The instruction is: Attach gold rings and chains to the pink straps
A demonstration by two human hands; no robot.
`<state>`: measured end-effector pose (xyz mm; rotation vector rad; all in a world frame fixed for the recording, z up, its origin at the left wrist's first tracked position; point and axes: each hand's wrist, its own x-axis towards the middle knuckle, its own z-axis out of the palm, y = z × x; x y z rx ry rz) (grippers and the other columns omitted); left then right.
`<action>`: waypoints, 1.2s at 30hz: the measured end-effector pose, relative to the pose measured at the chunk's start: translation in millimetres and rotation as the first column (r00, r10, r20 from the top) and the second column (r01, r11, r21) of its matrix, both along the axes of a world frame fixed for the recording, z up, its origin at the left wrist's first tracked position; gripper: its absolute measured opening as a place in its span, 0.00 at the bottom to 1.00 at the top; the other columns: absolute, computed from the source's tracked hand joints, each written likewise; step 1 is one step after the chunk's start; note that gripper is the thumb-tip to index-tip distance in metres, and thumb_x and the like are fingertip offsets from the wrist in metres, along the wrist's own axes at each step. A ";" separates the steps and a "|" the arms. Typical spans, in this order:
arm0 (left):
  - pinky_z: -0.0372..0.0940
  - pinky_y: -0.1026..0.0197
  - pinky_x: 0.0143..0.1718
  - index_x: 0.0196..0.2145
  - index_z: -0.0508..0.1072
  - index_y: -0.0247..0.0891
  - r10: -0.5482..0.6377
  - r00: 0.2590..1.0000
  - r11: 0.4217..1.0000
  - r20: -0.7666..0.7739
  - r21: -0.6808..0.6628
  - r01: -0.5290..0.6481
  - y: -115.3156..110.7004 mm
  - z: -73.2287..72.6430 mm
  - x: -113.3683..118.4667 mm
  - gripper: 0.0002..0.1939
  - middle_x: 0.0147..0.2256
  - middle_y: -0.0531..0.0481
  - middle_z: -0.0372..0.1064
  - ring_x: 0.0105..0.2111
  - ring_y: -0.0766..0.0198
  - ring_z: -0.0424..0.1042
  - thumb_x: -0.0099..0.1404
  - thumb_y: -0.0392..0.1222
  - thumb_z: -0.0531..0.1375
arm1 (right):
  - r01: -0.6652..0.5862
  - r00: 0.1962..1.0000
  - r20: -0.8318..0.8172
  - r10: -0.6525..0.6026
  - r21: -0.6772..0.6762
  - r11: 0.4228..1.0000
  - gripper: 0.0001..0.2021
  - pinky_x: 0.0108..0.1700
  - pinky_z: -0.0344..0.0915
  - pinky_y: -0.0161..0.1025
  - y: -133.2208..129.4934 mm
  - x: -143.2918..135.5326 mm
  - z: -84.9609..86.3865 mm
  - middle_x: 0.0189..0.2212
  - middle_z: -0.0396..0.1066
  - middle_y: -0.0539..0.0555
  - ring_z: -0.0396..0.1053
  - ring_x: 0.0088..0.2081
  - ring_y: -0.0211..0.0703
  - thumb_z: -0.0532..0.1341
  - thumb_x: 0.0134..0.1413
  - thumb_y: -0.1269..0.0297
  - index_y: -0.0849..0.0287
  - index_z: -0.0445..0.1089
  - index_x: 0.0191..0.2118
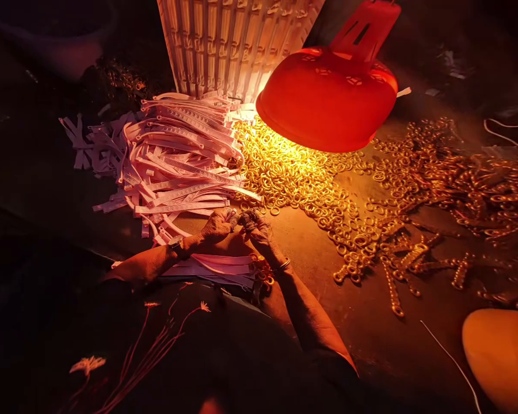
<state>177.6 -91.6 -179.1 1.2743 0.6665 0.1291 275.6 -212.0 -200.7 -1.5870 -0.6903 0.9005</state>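
Observation:
My left hand [218,225], with a watch on its wrist, is closed in a pinch. My right hand [259,230], with a bangle on the wrist and dark coverings on the fingertips, is also closed, and its fingers meet those of the left. What lies between them is too small and dark to make out. Just beyond the hands is a heap of pinkish straps [176,167]. A pile of metal rings [293,184] spreads to its right. Below my hands lies a small bundle of straps [216,265] with rings [263,273] at its right end.
A red lamp [328,103] hangs low over the rings. Behind the straps stands a ribbed panel [233,40]. Linked ring chains [479,190] pile up at the right on the work surface [311,247]. A pale rounded object [501,351] sits at lower right.

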 end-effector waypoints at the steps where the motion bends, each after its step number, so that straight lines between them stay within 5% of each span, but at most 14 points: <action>1: 0.41 0.63 0.26 0.21 0.58 0.36 -0.033 0.999 0.999 0.002 0.011 0.033 1.3 -1.4 0.7 0.12 0.23 0.56 0.50 0.24 0.73 0.46 0.53 0.25 0.58 | 0.002 1.000 -0.005 -0.002 -0.001 1.000 0.17 0.22 0.58 0.34 1.0 -0.3 -0.7 0.25 0.68 0.51 0.61 0.22 0.37 0.53 0.59 0.47 0.55 0.68 0.37; 5: 0.41 0.63 0.25 0.24 0.60 0.36 -0.135 0.990 0.991 0.029 -0.010 0.135 8.4 -7.6 -0.7 0.09 0.22 0.55 0.51 0.24 0.72 0.47 0.56 0.34 0.60 | 0.102 0.976 0.195 -0.099 -0.003 0.995 0.13 0.27 0.61 0.36 7.0 -4.2 -10.0 0.23 0.66 0.51 0.60 0.23 0.37 0.53 0.59 0.53 0.56 0.64 0.31; 10: 0.40 0.63 0.23 0.22 0.58 0.37 -0.113 0.993 0.970 0.034 -0.212 0.118 12.5 -8.8 -7.9 0.13 0.20 0.56 0.51 0.21 0.73 0.44 0.55 0.41 0.60 | 0.172 0.803 0.562 -0.199 0.101 0.980 0.09 0.37 0.66 0.45 14.4 -9.0 -29.4 0.28 0.72 0.59 0.68 0.32 0.47 0.55 0.56 0.59 0.56 0.67 0.32; 14: 0.44 0.65 0.20 0.25 0.62 0.36 -0.070 0.997 0.944 -0.034 -0.325 0.055 9.6 -6.5 -7.2 0.14 0.19 0.56 0.56 0.17 0.74 0.49 0.54 0.46 0.63 | 0.137 0.890 0.419 -0.181 0.133 0.982 0.09 0.43 0.68 0.47 18.8 -1.6 -22.9 0.32 0.73 0.58 0.70 0.36 0.47 0.56 0.57 0.56 0.55 0.68 0.34; 17: 0.52 0.66 0.21 0.30 0.67 0.35 0.021 0.999 0.925 -0.040 -0.379 -0.035 9.6 -10.8 -6.0 0.19 0.23 0.53 0.64 0.19 0.73 0.57 0.49 0.51 0.67 | 0.182 0.981 0.033 -0.191 0.181 0.966 0.12 0.41 0.69 0.45 20.5 10.1 -4.3 0.32 0.72 0.55 0.70 0.35 0.45 0.57 0.57 0.50 0.54 0.65 0.35; 21: 0.57 0.66 0.22 0.29 0.68 0.34 0.161 0.983 0.875 -0.087 -0.448 -0.183 11.7 -18.1 -7.0 0.19 0.22 0.52 0.65 0.18 0.72 0.60 0.43 0.48 0.68 | 0.262 0.918 -0.354 -0.182 0.196 0.945 0.17 0.29 0.65 0.37 17.7 15.5 13.8 0.28 0.68 0.50 0.66 0.26 0.38 0.62 0.51 0.46 0.53 0.59 0.34; 26: 0.47 0.68 0.18 0.26 0.68 0.34 0.162 0.976 0.888 -0.146 -0.409 -0.209 9.1 -12.5 -5.7 0.13 0.18 0.55 0.60 0.16 0.74 0.55 0.44 0.39 0.67 | 0.179 0.956 -0.246 -0.159 0.062 0.982 0.19 0.19 0.51 0.31 9.9 -3.8 11.9 0.24 0.65 0.46 0.53 0.18 0.30 0.59 0.53 0.43 0.54 0.60 0.35; 36: 0.34 0.65 0.18 0.22 0.66 0.34 0.059 0.996 0.937 -0.074 -0.340 -0.080 -4.9 0.7 -9.1 0.20 0.16 0.59 0.52 0.14 0.78 0.44 0.45 0.48 0.71 | 0.174 0.969 0.175 -0.173 0.007 0.985 0.13 0.29 0.60 0.35 5.3 -22.2 6.9 0.26 0.66 0.51 0.59 0.26 0.37 0.51 0.62 0.52 0.55 0.64 0.37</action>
